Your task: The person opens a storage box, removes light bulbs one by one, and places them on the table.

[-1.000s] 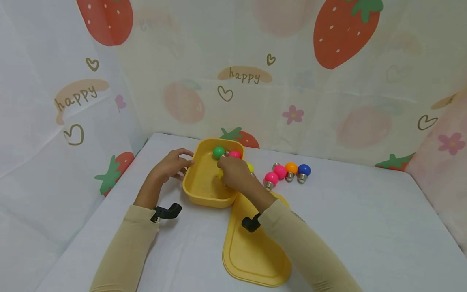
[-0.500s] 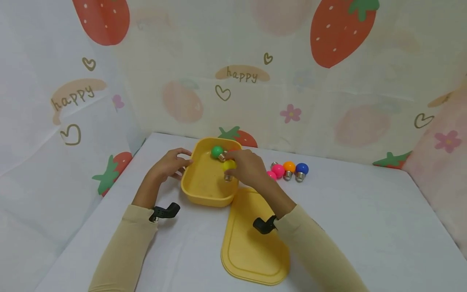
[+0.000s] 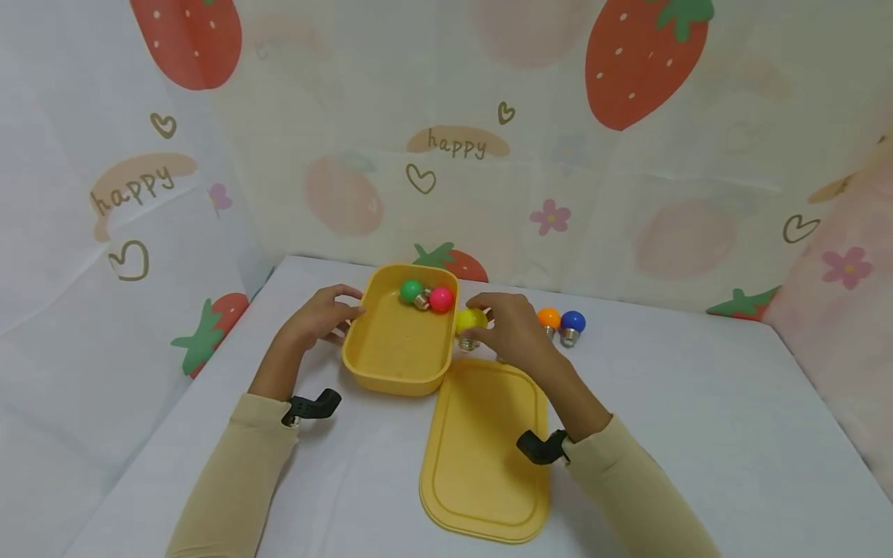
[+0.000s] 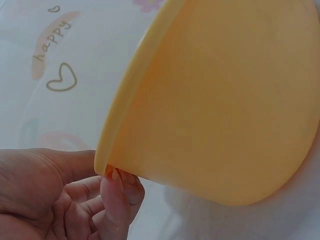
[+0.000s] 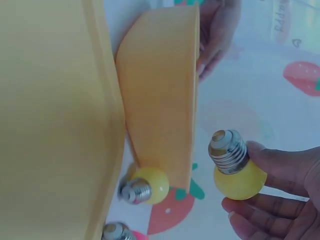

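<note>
My left hand (image 3: pixel 321 314) holds the left rim of a yellow plastic box (image 3: pixel 394 385), with thumb and fingertips at the edge in the left wrist view. Inside the box lie a green bulb (image 3: pixel 412 291) and a pink bulb (image 3: pixel 441 299), toward its far end. Just right of the box, my right hand (image 3: pixel 518 329) pinches a yellow light bulb (image 5: pixel 241 182) by thumb and fingers, its silver screw base uncovered. A second yellow bulb (image 5: pixel 153 185) rests against the outside of the box, as the right wrist view shows.
A flat yellow lid (image 3: pixel 484 457) lies in front of the box on the white table. Beyond my right hand are an orange bulb (image 3: pixel 549 318) and a blue bulb (image 3: pixel 574 322). Pink bulbs there are mostly hidden by the hand. Strawberry-printed cloth (image 3: pixel 460 194) walls the back and sides.
My right hand has lifted a yellow bulb out of the box and moved right, past the box's right rim. The left hand stays at the left rim.
</note>
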Motion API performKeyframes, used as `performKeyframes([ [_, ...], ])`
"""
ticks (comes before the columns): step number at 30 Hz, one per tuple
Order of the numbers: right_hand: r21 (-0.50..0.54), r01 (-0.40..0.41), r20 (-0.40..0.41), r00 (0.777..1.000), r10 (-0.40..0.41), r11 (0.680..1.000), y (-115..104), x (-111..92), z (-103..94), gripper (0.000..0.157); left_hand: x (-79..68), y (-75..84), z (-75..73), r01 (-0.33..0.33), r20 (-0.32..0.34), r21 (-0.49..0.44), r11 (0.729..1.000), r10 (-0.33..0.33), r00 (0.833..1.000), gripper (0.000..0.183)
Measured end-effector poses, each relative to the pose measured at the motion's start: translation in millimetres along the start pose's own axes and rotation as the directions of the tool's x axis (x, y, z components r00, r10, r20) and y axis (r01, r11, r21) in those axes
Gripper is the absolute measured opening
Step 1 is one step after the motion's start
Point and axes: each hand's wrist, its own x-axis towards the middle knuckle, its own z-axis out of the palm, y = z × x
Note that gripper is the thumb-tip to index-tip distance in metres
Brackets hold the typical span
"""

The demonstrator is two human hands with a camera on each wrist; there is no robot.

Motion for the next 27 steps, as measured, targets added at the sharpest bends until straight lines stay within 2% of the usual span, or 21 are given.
performKeyframes([
  [5, 0.031, -0.032, -0.028, 0.999, 0.033, 0.999, 8.8, -10.5, -6.4, 0.043, 0.4, -0.3, 0.1, -0.004, 0.0, -0.005, 1.0, 0.004, 1.0, 0.048],
  [15, 0.054, -0.046, -0.092, 0.994, 0.051, 0.997, 30.2, -26.6, -15.2, 0.045, 1.2, -1.1, 0.0, -0.013, 0.003, -0.002, 1.0, 0.013, 1.0, 0.048],
  [27, 0.038, -0.047, -0.177, 0.983, 0.053, 0.998, 57.9, -43.1, -23.9, 0.04, 2.2, -2.9, 0.6, -0.009, 0.007, 0.009, 1.0, 0.009, 1.0, 0.049],
])
